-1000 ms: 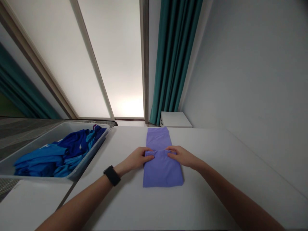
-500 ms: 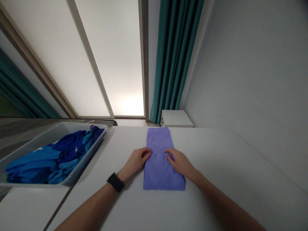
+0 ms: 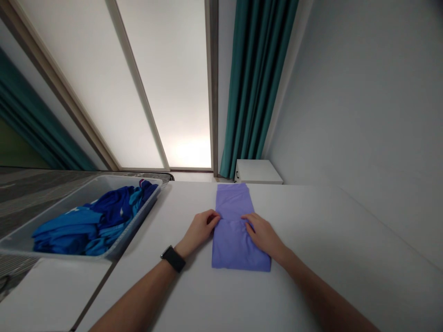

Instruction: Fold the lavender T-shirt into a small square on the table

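A purple garment (image 3: 235, 249), folded into a long flat strip, lies on the white table. Across its middle runs the edge of a folded-over layer, and its exact kind does not show. At the left end of that edge, my left hand (image 3: 204, 226) pinches the cloth between thumb and fingers. My right hand (image 3: 263, 234) lies over the right side of the strip, its fingers curled and its thumb close to them, gripping the fold edge. A dark watch (image 3: 173, 259) is on my left wrist.
To the left stands a white plastic basket (image 3: 133, 230) with several blue garments (image 3: 69, 226) inside. A seam divides the white tabletop (image 3: 328, 258) at lower left. Beyond the far edge are a small white cabinet (image 3: 259, 170) and a teal curtain (image 3: 256, 92); a wall rises at right.
The view has shifted a little, so everything sits slightly farther right. Both hands stay at the same fold edge, the right fingers a little closer together; the garment keeps its shape.
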Motion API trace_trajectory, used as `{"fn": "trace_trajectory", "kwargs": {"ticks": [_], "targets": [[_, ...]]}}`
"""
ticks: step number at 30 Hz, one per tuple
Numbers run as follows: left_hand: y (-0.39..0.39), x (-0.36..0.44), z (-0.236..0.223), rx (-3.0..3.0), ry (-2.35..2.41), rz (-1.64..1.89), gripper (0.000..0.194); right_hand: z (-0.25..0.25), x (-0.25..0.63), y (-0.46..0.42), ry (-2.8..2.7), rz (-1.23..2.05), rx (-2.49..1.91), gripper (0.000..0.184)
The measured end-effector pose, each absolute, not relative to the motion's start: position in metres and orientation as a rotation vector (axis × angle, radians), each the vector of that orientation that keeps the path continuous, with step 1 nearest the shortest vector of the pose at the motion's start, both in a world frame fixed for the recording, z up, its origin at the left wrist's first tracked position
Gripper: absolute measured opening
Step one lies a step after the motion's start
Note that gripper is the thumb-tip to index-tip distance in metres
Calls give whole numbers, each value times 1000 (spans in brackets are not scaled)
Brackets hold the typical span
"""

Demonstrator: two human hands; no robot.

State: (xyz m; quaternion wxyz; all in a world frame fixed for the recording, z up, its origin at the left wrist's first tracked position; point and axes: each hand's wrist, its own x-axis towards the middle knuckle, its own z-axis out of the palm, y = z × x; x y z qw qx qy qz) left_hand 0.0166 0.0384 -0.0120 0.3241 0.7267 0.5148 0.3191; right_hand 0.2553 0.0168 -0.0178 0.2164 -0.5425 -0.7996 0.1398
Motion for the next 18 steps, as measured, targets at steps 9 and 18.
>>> {"fn": "trace_trajectory", "kwargs": {"ticks": [9, 18], "targets": [[39, 14, -13, 1846, 1304, 849, 25, -20, 255, 18, -2216, 397, -1492, 30], [39, 20, -12, 1920, 1416, 896, 23, -19, 252, 20, -2173, 326, -1537, 32]]}}
